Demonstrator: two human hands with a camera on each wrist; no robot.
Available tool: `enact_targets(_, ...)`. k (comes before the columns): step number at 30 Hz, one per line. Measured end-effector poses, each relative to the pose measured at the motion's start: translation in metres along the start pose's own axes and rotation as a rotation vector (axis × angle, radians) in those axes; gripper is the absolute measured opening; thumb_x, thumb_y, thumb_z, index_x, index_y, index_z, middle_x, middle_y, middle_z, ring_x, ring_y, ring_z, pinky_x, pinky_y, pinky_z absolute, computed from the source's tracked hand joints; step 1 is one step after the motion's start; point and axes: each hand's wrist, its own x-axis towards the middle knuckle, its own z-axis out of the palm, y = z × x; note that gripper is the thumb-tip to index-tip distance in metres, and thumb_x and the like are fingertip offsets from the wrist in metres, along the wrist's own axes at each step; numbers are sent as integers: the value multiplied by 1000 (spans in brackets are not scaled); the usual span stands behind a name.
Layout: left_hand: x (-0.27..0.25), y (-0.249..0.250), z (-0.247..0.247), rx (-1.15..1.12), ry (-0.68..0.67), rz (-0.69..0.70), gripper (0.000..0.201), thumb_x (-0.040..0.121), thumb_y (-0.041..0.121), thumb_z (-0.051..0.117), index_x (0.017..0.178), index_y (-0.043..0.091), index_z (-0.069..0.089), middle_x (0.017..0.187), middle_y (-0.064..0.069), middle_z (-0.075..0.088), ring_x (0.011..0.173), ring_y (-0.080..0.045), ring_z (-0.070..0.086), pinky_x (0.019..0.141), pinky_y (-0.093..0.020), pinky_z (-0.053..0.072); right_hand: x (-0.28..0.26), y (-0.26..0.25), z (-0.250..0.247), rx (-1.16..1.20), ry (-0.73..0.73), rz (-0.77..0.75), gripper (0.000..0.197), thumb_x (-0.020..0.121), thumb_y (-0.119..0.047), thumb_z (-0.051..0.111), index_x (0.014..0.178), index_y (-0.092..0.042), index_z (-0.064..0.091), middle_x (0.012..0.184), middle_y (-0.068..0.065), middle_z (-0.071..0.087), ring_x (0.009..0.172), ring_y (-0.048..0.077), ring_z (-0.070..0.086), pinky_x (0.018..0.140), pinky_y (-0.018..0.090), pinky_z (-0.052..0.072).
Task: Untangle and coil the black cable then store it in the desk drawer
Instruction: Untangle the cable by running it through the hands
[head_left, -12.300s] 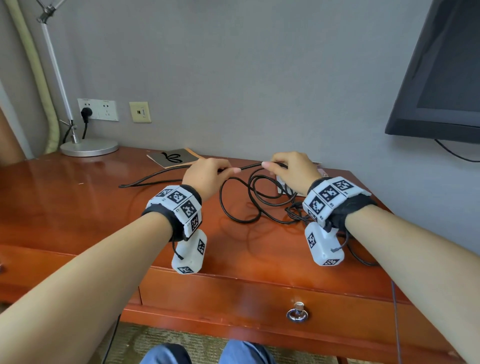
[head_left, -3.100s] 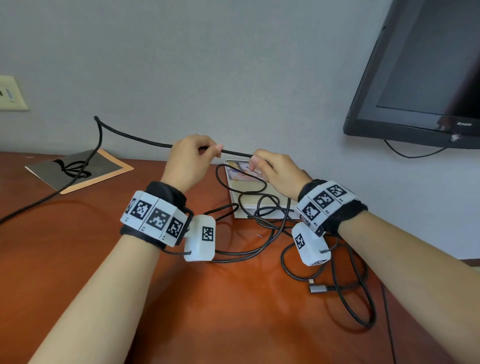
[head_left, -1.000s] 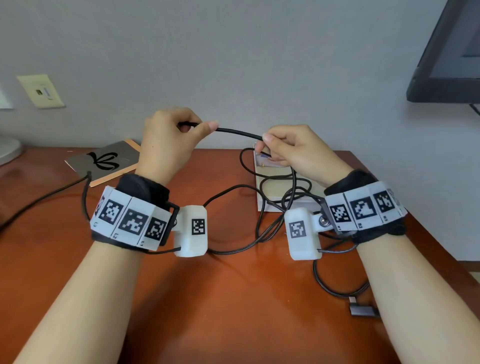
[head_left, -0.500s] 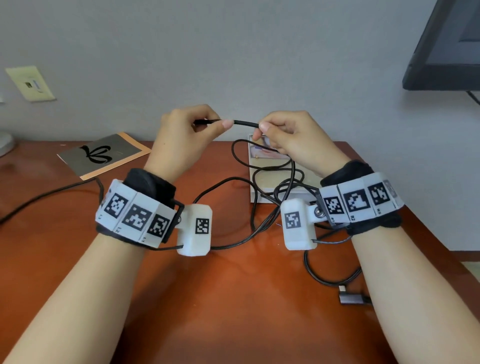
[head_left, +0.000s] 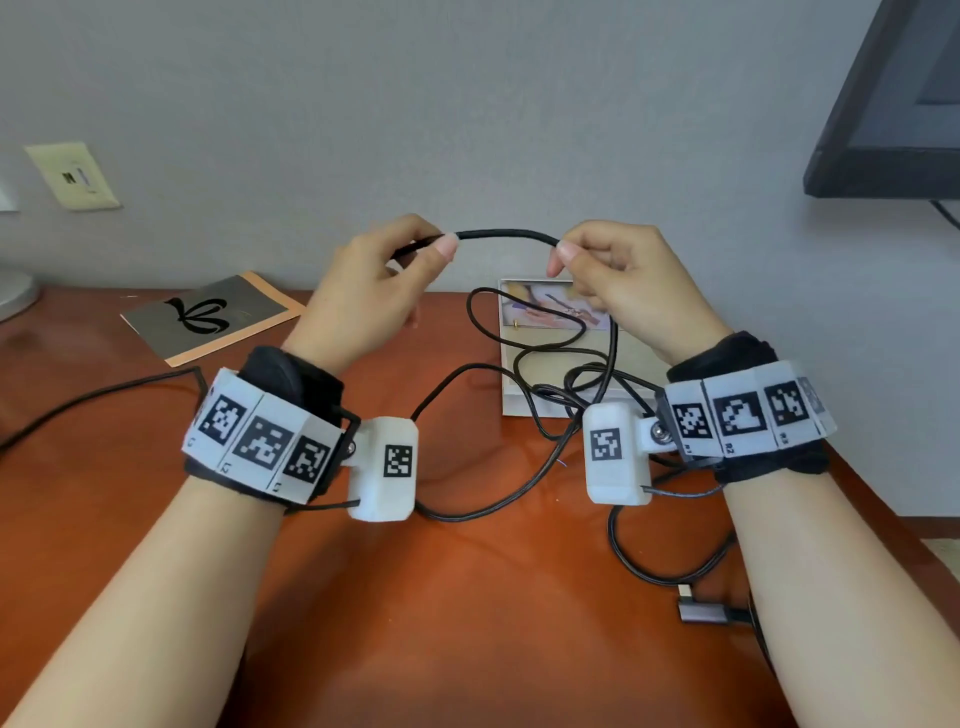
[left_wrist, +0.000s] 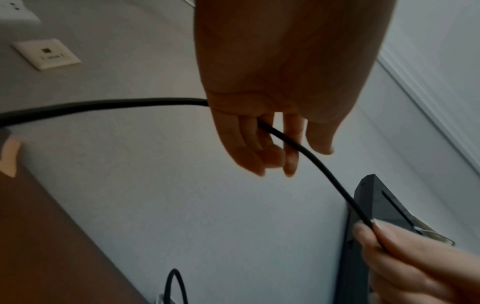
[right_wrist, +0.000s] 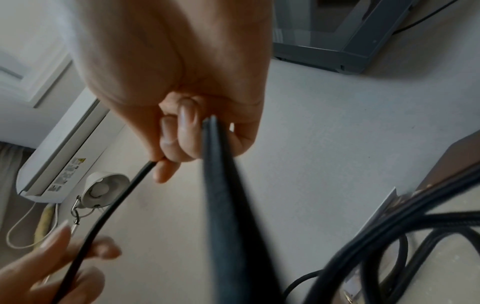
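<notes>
The desk (head_left: 467, 597) fills the lower part of the head view, red-brown and glossy, against a grey wall (head_left: 467, 104). A dark monitor (head_left: 893, 104) hangs at the upper right, showing more of its frame than half a second ago. A leaflet (head_left: 208, 317) lies at the back left, and a pale box (head_left: 550, 374) sits at the back centre.

Both hands are raised above the desk, near the wall. The left hand (head_left: 363, 301) pinches the cable (head_left: 504, 235) between thumb and forefinger, other fingers loosely curled. The right hand (head_left: 628, 286) pinches it the same way just to the right. The hands stand further apart than half a second ago, and the span between them now arches upward where it ran nearly straight.

From the right hand the cable drops in loose, still tangled loops over the box and desk, sweeps under the left wrist, and runs off along the desk to the left edge. Its plug (head_left: 711, 613) lies on the desk by the right forearm, as before. The drawer is out of view.
</notes>
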Motion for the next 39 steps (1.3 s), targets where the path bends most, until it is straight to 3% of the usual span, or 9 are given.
enact_targets(7, 0, -1, 3, 61, 65, 41, 28, 95, 32, 51, 70, 20, 51, 52, 9, 43, 42, -4, 44, 48, -11, 33, 0, -1, 8, -50, -113, -16, 21, 96, -19, 49, 84, -16, 65, 73, 28, 55, 59, 17, 43, 59, 20, 37)
enact_targets(11, 5, -17, -16, 124, 204, 3, 28, 94, 32, 53, 70, 16, 52, 54, 9, 44, 49, -8, 43, 55, -22, 34, 0, -1, 7, -15, -127, 30, 19, 96, -18, 50, 83, -18, 64, 68, 0, 60, 53, -2, 48, 54, 8, 37)
enact_targets(14, 9, -33, -31, 104, 283, -72, 30, 93, 34, 53, 73, 12, 55, 54, 5, 46, 54, -24, 48, 61, -33, 41, 0, 2, 0, -1, -52, 24, 21, 96, -15, 50, 81, -12, 64, 60, -11, 57, 49, -5, 48, 54, 6, 35)
enact_targets(20, 6, -26, -16, 43, 216, -97, 21, 93, 38, 51, 97, 17, 57, 74, 8, 52, 45, -9, 54, 59, -28, 44, 0, 0, 0, 12, 10, 5, 20, 96, -14, 48, 85, -7, 63, 76, 9, 58, 69, 17, 50, 58, 9, 38)
enact_targets(24, 3, -13, -6, 103, 62, -20, 44, 92, 39, 53, 132, 23, 42, 115, 5, 45, 77, -7, 58, 74, -19, 45, 1, 4, 3, -72, -48, -10, 20, 95, -17, 51, 81, -13, 65, 68, -1, 63, 60, 17, 53, 60, 16, 38)
enact_targets(26, 1, -7, 2, 136, 3, 18, 46, 93, 36, 52, 135, 20, 40, 118, 5, 41, 82, -3, 54, 73, -12, 40, 1, 5, 9, -114, -83, -23, 20, 94, -19, 53, 80, -16, 67, 77, 2, 68, 72, 17, 61, 69, 20, 42)
enact_targets(30, -2, -2, 13, 173, -11, 50, 31, 92, 38, 52, 117, 20, 58, 103, -1, 47, 87, -12, 52, 79, -22, 41, 1, 4, 14, -102, -89, -34, 19, 93, -19, 54, 80, -18, 68, 80, -1, 68, 76, 11, 61, 69, 15, 40)
enact_targets(34, 0, -5, 10, 253, 39, 47, 24, 88, 41, 58, 83, 18, 61, 87, -4, 50, 76, -16, 50, 64, -20, 35, 2, 7, 9, -86, -73, -9, 17, 89, -22, 60, 82, -11, 70, 84, 1, 72, 83, 16, 66, 81, 25, 47)
enact_targets(39, 4, -20, -8, 301, 156, -56, 28, 88, 44, 58, 78, 18, 61, 83, -2, 50, 75, -16, 47, 58, -24, 29, 1, 7, 0, -77, -7, -35, 25, 92, -22, 57, 80, -3, 69, 81, 1, 71, 75, 4, 62, 76, 12, 44)
